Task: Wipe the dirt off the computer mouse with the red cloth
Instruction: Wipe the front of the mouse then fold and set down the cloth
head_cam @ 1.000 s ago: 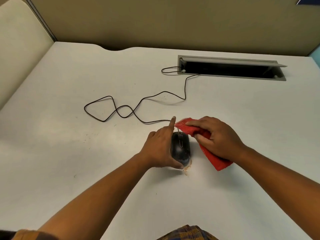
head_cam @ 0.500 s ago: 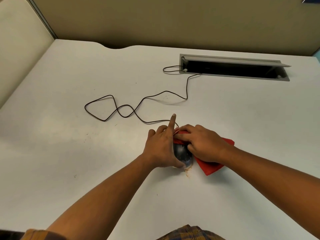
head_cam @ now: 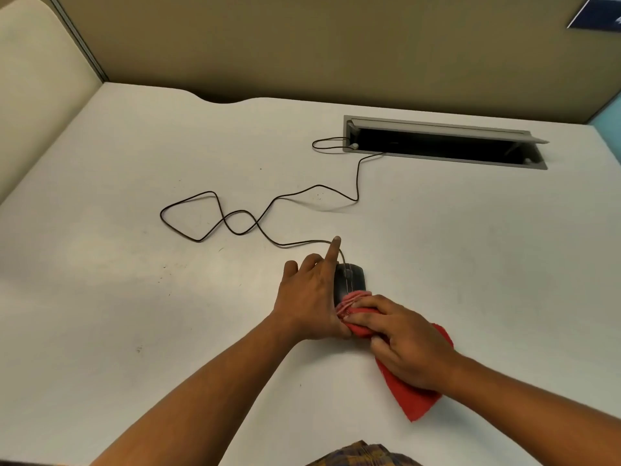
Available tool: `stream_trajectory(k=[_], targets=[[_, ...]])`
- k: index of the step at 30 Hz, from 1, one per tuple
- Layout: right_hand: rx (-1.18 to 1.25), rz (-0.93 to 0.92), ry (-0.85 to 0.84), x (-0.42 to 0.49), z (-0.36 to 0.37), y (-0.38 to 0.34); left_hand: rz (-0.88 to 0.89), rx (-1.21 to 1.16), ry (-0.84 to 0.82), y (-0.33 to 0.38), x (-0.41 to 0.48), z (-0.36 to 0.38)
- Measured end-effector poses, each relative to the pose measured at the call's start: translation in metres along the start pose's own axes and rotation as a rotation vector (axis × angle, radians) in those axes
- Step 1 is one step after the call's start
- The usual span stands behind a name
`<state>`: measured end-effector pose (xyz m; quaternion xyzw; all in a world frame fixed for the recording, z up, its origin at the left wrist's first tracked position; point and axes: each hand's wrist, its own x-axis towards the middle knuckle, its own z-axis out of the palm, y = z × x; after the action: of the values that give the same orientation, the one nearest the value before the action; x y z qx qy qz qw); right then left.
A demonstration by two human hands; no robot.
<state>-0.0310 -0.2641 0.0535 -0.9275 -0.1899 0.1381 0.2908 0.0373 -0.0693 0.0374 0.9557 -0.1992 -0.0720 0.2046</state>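
A black wired computer mouse [head_cam: 351, 279] lies on the white desk [head_cam: 134, 264]. My left hand [head_cam: 311, 299] grips its left side, with the index finger pointing away along the cable. My right hand [head_cam: 403, 341] presses a red cloth [head_cam: 411, 396] onto the near end of the mouse. The cloth's bunched edge lies over the rear of the mouse, and the rest trails to the right under my palm. Only the front half of the mouse, with buttons and wheel, shows. The rear of the mouse is hidden.
The mouse's black cable [head_cam: 235, 218] loops across the desk to a grey cable slot [head_cam: 443, 142] at the back right. Partition walls [head_cam: 302, 45] close the desk at the back and left.
My right hand has dragged the red cloth from the front of the mouse over its top to the near end. My left hand has kept its hold on the mouse.
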Motion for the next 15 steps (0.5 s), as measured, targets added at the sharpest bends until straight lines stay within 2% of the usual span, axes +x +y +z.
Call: stream_trajectory(k=[4, 8, 10, 13, 15], targets=[[0.086, 0.033, -0.058, 0.008, -0.026, -0.006, 0.025, -0.026, 0.010, 0.001, -0.001, 0.000], [0.131, 0.085, 0.032, 0.043, -0.049, -0.004, 0.025, -0.050, 0.033, 0.000, -0.003, 0.000], [0.080, 0.114, 0.018, 0.064, -0.051, 0.000, 0.029, -0.050, 0.031, 0.000, -0.004, 0.000], [-0.089, 0.146, -0.124, 0.082, -0.042, 0.002, 0.028, -0.048, 0.018, -0.001, -0.003, -0.002], [-0.156, 0.154, -0.136, 0.080, -0.032, 0.003, 0.028, -0.051, 0.013, -0.002, -0.003, -0.003]])
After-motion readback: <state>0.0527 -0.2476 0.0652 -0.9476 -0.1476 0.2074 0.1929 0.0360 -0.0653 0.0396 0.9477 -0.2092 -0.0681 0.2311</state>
